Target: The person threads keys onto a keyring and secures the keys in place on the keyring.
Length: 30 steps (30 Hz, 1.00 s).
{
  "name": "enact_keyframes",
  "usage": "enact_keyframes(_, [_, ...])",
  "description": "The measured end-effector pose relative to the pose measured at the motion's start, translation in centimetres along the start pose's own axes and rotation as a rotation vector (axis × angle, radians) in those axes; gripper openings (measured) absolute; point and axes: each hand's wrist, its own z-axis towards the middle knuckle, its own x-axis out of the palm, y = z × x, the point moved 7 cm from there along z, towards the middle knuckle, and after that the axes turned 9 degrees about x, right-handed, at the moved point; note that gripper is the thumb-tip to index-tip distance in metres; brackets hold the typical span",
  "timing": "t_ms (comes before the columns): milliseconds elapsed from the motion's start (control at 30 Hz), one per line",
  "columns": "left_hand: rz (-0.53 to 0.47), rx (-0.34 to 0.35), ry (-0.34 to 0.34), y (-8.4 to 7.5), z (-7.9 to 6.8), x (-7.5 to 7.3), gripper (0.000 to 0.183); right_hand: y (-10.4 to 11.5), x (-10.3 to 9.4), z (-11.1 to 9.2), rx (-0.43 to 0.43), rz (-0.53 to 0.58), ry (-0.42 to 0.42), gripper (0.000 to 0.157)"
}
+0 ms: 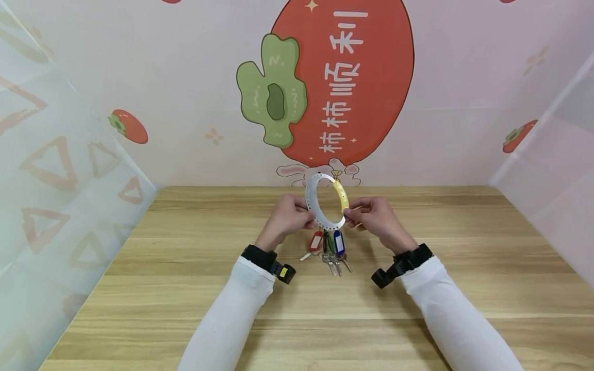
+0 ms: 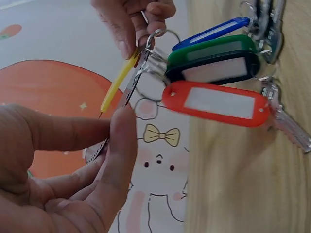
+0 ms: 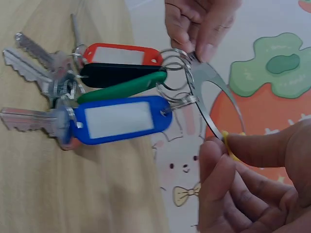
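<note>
A large flat metal key ring (image 1: pixel 312 198) with a yellow grip section (image 1: pixel 342 196) is held upright above the table. My left hand (image 1: pixel 286 216) pinches its left edge between thumb and fingers. On the other side, my right hand (image 1: pixel 379 220) pinches it at the yellow grip's lower end. From the ring's lower edge hang a red key tag (image 2: pixel 216 103), a black one (image 2: pixel 214 73), a green one (image 3: pixel 124 87) and a blue one (image 3: pixel 121 120), on small split rings. Silver keys (image 3: pixel 31 120) dangle from the tags.
The wood-grain table (image 1: pixel 185 288) spreads beneath both arms. Behind it rises a pale backdrop (image 1: pixel 185 67) printed with a big red persimmon (image 1: pixel 385 67) and white characters. Each wrist carries a black strap (image 1: pixel 260 258) with a small camera.
</note>
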Motion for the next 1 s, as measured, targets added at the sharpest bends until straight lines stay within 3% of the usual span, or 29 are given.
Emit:
enact_keyframes(200, [0.031,0.016,-0.07,1.0,0.5,-0.1,0.017,-0.8,0.2,0.9,0.01,0.048,-0.043,0.028])
enact_keyframes(433, [0.02,0.0,-0.083,2.0,0.9,0.2,0.021,-1.7,0.4,1.6,0.049,0.09,-0.056,0.03])
enact_keyframes(667, [0.012,0.004,-0.042,2.6,1.3,0.7,0.031,-2.8,0.4,2.1,0.116,0.082,-0.092,0.028])
enact_keyframes(1000, [0.028,0.02,0.065,3.3,1.3,1.5,0.021,-3.9,0.7,2.5,0.129,0.022,-0.14,0.024])
